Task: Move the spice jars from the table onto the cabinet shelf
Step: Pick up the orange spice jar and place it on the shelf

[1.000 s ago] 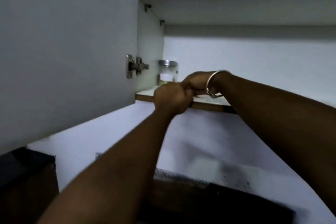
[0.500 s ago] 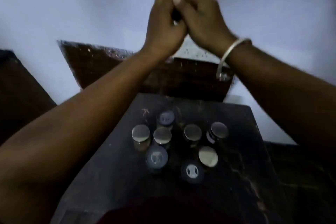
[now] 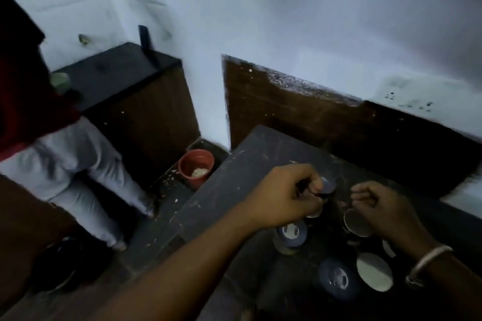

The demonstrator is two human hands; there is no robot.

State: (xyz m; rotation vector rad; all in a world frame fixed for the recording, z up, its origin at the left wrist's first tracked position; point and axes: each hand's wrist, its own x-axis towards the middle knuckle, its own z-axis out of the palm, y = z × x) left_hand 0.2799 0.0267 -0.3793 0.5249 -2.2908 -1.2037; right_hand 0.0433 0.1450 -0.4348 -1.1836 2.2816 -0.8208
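Several spice jars stand close together on the dark table, seen from above. Two have dark blue lids; others have silver lids. My left hand is down at the far side of the group, its fingers closed around the top of a dark-lidded jar. My right hand, with a bangle on the wrist, hovers over the silver-lidded jars, fingers loosely curled and holding nothing. The cabinet shelf is out of view.
Another person in a red top and light trousers stands at the left beside a dark counter. An orange bucket sits on the floor between counter and table. The white wall and a brown panel rise behind the table.
The view has swung down from the cabinet shelf to the table. Both hands came apart and dropped from the shelf to the jars, and the left closed on a jar.
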